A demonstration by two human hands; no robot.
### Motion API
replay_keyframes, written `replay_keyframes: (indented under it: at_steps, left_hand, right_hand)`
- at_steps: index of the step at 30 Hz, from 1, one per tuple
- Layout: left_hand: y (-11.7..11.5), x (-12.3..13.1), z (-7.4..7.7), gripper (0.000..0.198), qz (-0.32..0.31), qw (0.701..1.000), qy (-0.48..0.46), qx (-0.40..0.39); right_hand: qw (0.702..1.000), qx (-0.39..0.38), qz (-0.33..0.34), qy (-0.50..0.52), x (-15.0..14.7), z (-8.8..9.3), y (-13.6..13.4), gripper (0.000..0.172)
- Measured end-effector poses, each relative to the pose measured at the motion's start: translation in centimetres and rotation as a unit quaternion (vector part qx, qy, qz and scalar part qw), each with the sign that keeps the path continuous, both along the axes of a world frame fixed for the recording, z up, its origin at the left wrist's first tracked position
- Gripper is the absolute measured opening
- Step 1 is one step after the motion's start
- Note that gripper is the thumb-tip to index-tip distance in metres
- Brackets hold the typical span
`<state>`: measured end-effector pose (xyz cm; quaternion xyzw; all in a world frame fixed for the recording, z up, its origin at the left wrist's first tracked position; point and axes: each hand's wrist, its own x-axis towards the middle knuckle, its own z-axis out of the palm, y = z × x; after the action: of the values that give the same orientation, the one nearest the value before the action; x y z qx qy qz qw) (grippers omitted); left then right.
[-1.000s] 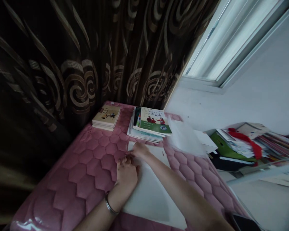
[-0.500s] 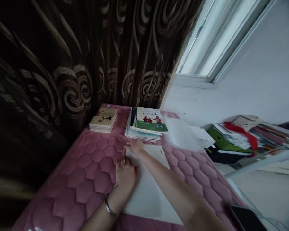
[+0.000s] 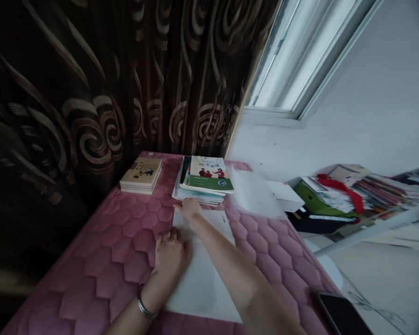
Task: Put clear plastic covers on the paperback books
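Observation:
A long white paper sheet (image 3: pixel 206 279) lies flat in front of me, with small print near its far end; I cannot tell whether it is one sheet or several. My left hand (image 3: pixel 171 253), a silver bracelet on its wrist, has its fingers curled over the paper's left edge. Farther off, my right hand (image 3: pixel 190 209) is closed at the paper's far left corner, and its forearm crosses over the sheet. Just beyond that hand sits a stack of books (image 3: pixel 211 174), a green and white one on top.
A pile of tan booklets (image 3: pixel 141 176) stands at the far left of the pink quilted surface (image 3: pixel 115 274). Clear plastic film (image 3: pixel 254 193) and a white box (image 3: pixel 286 196) lie at the right. A phone (image 3: pixel 342 314) rests near the right edge. Beyond are crammed shelves (image 3: pixel 342 195).
The whole scene has shifted slightly left as my head turned. Both hands keep nearly the same places along the paper's left edge and far corner.

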<state>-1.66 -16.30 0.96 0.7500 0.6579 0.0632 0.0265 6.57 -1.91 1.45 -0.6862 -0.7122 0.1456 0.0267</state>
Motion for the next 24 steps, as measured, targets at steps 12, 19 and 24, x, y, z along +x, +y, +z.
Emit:
replay_keyframes:
  at_steps: [12, 19, 24]
  left_hand:
    - [0.2, 0.1, -0.5, 0.043, -0.012, 0.997, 0.075, 0.014]
    - [0.7, 6.1, 0.4, 0.053, -0.075, 0.990, 0.068, -0.096]
    - [0.7, 12.6, -0.6, 0.066, -0.118, 0.989, -0.014, -0.088]
  right_hand:
    - [0.990, 0.041, -0.083, 0.103, 16.8, -2.4, -8.3, 0.024]
    - [0.985, 0.067, -0.098, 0.121, 16.8, -3.7, -8.2, 0.024]
    - [0.988, 0.074, -0.072, 0.111, 17.6, -3.4, -8.2, 0.019]
